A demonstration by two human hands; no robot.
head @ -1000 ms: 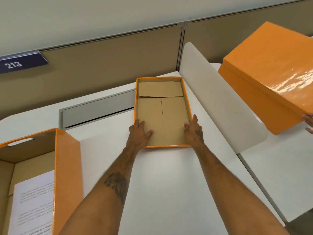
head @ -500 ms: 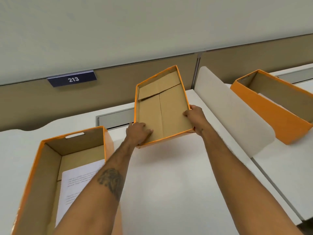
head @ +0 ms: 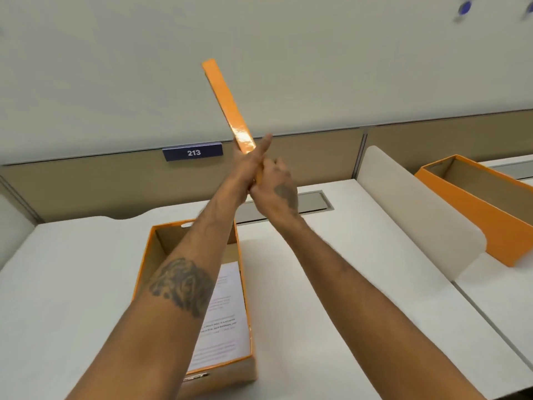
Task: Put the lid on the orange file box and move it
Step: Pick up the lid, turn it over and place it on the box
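Note:
The orange lid (head: 227, 106) is up in the air, seen edge-on as a narrow orange strip that tilts up and to the left in front of the wall. My left hand (head: 248, 164) and my right hand (head: 277, 189) press against its lower end from either side and hold it. Below my arms, the open orange file box (head: 150, 255) stands on the white desk, with printed white papers (head: 225, 313) lying inside it. My left forearm hides part of the box's inside.
A second open orange box (head: 473, 206) stands on the neighbouring desk at the right, behind a white curved divider panel (head: 412, 209). A tan partition with a "213" plate (head: 192, 152) runs along the back. A grey cable slot (head: 314, 202) lies in the white desk (head: 331, 269).
The lid has come up off the desk and turned from flat, inside facing me, to standing on edge. My view has swung so the file box sits below my arms.

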